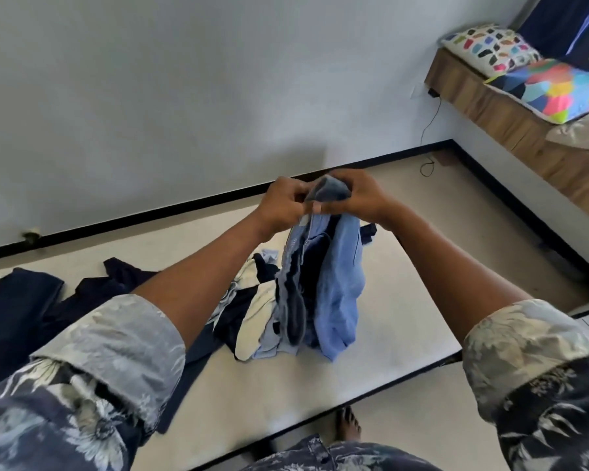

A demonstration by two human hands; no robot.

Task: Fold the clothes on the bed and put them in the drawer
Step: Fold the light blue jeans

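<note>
Bed (398, 321): in the middle, wall (184, 96) behind it
Held cloth (337, 283): hangs over the bed, its top between left hand (284, 202) and right hand (359, 195)
Pile of clothes (245, 311): on the bed, just left of the held cloth (partly behind it)
Pillows (490, 49): on the bench (490, 107), far right, behind
Foot (347, 424): on the floor before the bed

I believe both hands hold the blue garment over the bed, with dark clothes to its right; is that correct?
Not quite: the head view shows the dark clothes left of the blue garment; left hand and right hand hold it over the bed.
</note>
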